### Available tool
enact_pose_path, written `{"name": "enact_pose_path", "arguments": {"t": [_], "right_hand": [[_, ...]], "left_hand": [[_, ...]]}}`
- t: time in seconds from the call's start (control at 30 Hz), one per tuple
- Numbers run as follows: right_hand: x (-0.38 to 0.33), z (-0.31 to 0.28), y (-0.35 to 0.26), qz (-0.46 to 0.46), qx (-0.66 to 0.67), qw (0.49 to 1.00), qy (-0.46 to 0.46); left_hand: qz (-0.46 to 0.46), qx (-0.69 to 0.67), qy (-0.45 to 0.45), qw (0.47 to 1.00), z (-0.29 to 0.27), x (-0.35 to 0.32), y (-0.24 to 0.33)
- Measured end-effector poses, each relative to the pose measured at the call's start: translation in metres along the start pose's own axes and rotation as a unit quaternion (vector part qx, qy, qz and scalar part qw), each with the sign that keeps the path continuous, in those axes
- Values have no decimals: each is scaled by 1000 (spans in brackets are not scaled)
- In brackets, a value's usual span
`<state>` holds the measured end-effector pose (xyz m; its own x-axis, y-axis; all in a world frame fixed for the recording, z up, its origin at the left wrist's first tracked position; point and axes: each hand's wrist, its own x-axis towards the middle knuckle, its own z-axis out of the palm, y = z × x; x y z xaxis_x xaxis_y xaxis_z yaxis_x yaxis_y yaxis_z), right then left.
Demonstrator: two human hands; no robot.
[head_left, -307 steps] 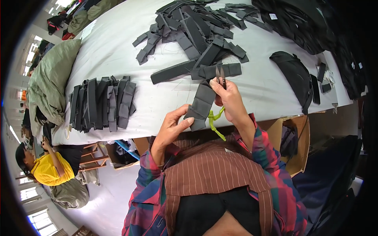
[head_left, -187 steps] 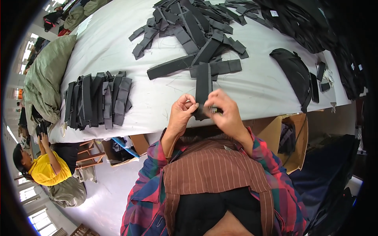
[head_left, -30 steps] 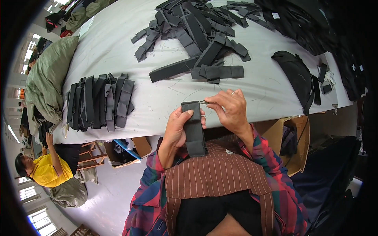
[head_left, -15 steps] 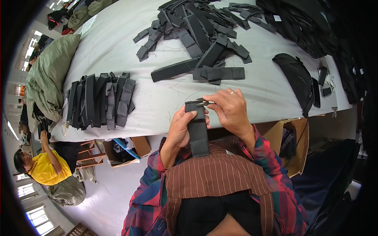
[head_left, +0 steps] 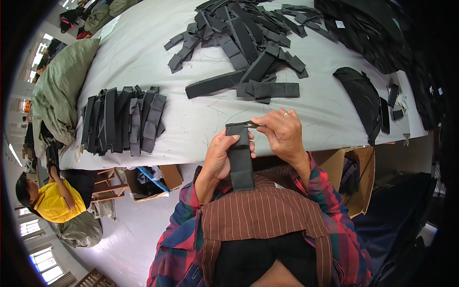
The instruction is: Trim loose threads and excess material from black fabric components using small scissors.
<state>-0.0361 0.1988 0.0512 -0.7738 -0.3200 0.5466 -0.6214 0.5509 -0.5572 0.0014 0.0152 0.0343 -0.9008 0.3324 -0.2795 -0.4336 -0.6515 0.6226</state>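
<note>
In front of my apron, my left hand [head_left: 218, 152] is closed around a dark grey fabric strip [head_left: 241, 165], thumb on its face and fingers behind. The strip hangs nearly upright, its lower end against the apron. My right hand [head_left: 284, 135], with a ring on one finger, pinches small dark thread snips [head_left: 253, 125]. Their tips meet the strip's upper right corner; the fingers hide most of the tool. Beyond my hands lies a loose heap of similar strips [head_left: 234, 52]. To the left, several more strips [head_left: 111, 119] lie side by side in a neat row.
A white-covered table [head_left: 191, 124] spans the view, with loose threads on it. At right lie a black curved fabric piece [head_left: 356, 95] and dark cloth [head_left: 368, 33]. A green bundle [head_left: 62, 86] borders the left. Under the table stands a cardboard box [head_left: 363, 177]. A person in yellow [head_left: 60, 201] sits at left.
My right hand has shifted slightly right and turned a little, and the snips' tips now sit at the strip's corner. My left hand still holds the strip in the same place.
</note>
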Motion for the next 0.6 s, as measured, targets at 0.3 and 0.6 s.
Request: {"name": "enact_pose_path", "arguments": {"t": [0.3,0.6], "right_hand": [[5,0,-3,36,7,999,28],[9,6,-7,-37,-32,999,7]], "left_hand": [[25,-17,38,999,5,1,-6],[43,36,55,997,2,1,-13]]}}
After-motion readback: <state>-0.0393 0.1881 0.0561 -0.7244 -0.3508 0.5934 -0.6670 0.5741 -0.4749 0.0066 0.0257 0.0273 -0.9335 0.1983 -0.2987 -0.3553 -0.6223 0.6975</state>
